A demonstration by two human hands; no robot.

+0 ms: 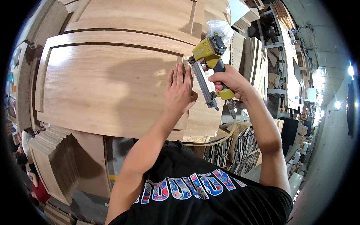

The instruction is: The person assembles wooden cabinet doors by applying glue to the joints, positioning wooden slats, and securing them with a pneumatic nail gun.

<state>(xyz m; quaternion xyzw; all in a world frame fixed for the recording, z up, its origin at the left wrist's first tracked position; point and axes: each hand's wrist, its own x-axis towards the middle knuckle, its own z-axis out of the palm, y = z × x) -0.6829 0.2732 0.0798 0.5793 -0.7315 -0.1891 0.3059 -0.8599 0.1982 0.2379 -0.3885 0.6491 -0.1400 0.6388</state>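
Observation:
A light wood-grain cabinet door panel [105, 90] with a raised frame lies in front of me. My left hand [180, 92] rests flat on the panel's right end, its fingers stretched out across the frame strip [183, 122] there. My right hand [230, 80] grips the handle of a yellow and black pneumatic nail gun [207, 52]. The gun's nose is over the right end of the panel, close to my left fingertips. Whether the nose touches the wood I cannot tell. An air hose [231, 133] runs from the base of the handle.
A similar framed panel [138, 17] lies just beyond. A clear plastic bag [220, 30] sits behind the gun. Stacked boards [257, 60] stand at the right, thin strips [245, 146] below them. More stacked panels [56, 161] are at the lower left, near a person in red [39, 191].

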